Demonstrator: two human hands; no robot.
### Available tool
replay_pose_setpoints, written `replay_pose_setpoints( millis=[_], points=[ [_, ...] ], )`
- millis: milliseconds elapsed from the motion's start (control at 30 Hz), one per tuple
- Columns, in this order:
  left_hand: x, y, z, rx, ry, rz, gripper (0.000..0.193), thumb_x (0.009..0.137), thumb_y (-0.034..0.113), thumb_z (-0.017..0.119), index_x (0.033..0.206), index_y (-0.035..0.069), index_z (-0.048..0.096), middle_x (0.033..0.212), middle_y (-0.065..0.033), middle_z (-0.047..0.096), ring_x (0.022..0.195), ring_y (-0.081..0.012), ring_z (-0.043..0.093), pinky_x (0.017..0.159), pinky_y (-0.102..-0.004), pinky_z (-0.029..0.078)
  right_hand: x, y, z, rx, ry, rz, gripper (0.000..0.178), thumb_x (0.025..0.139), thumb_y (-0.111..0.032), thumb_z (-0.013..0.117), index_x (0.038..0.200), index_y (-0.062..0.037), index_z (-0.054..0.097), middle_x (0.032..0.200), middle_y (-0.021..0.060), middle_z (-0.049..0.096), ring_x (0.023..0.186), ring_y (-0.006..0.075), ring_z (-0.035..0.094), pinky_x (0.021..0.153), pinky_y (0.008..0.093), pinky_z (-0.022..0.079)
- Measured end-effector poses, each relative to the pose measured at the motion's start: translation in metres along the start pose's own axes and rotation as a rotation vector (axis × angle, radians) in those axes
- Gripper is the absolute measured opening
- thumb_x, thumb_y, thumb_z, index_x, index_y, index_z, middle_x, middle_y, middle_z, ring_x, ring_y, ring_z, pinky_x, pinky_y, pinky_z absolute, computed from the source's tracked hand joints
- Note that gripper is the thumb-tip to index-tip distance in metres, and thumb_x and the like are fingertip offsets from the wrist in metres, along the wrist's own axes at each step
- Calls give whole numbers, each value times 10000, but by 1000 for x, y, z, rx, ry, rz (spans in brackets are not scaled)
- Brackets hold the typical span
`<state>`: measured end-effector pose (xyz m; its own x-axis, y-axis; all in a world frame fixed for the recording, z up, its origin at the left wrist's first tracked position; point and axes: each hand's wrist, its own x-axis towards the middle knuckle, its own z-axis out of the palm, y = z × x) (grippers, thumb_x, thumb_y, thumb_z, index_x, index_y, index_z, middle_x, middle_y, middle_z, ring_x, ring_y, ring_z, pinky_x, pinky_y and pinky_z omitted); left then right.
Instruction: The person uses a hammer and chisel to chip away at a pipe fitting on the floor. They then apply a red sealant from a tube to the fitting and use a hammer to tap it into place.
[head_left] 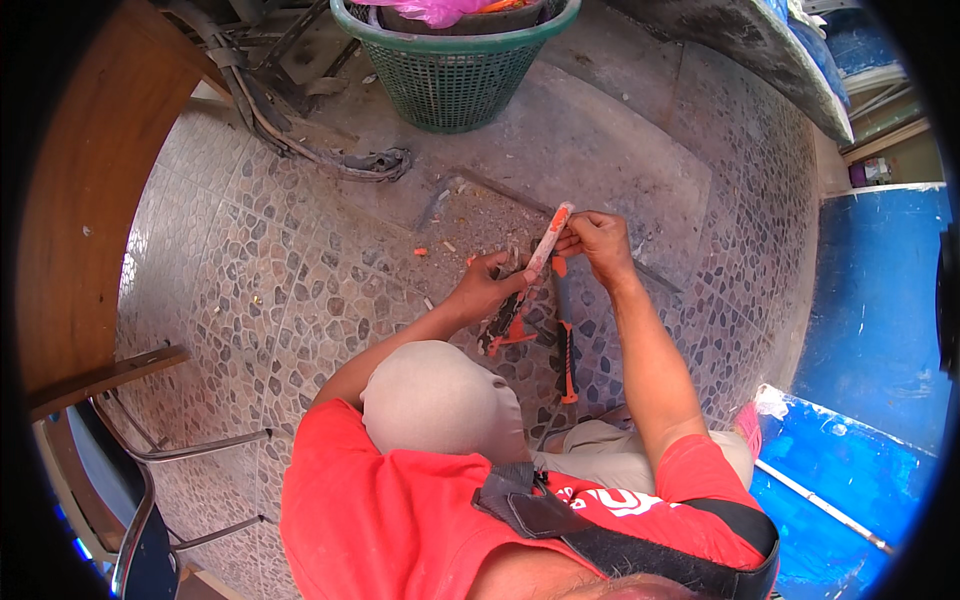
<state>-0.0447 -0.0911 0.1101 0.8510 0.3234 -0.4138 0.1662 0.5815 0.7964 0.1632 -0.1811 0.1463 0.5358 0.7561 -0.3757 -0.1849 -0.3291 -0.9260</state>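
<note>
My left hand is closed around a long, worn strip, whitish with orange patches, tilted with its upper end to the right. My right hand is beside the strip's upper part, thumb and fingers pinched together; what they hold, if anything, is too small to tell. Below the hands stands or lies a tool with a grey shaft and a black-and-orange grip; its upper end is partly hidden. Left of it, under my left hand, is a dark and orange piece, whose kind I cannot make out.
Ahead stands a green mesh basket with a pink bag inside. Cables lie on the stone-patterned floor, near grit and small orange bits. Wooden furniture and a metal-legged chair are left; blue panels are right.
</note>
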Motion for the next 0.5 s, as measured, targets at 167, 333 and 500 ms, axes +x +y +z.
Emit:
replay_pose_setpoints(
  millis=[167, 333, 500],
  points=[
    [0, 2, -1, 69, 21, 15, 291, 950, 218, 725, 1120, -11, 670, 878, -78, 714, 703, -131, 668, 653, -289, 556, 3, 5, -1, 133, -15, 17, 247, 948, -168, 630, 987, 60, 717, 863, 130, 737, 732, 195, 715, 666, 318, 601],
    [8, -15, -8, 166, 88, 76, 267, 921, 240, 755, 1030, 3, 699, 814, -45, 705, 717, -102, 658, 664, -278, 536, 3, 3, 1, 144, -26, 27, 256, 949, -186, 647, 979, 58, 716, 858, 137, 730, 731, 200, 710, 662, 320, 595],
    [11, -22, -11, 212, 92, 103, 283, 916, 255, 763, 1040, 6, 709, 823, -41, 712, 742, -92, 652, 695, -268, 530, 6, 10, -3, 71, -40, -19, 229, 949, -165, 652, 978, 53, 715, 861, 134, 731, 724, 193, 708, 656, 306, 594]
  ],
)
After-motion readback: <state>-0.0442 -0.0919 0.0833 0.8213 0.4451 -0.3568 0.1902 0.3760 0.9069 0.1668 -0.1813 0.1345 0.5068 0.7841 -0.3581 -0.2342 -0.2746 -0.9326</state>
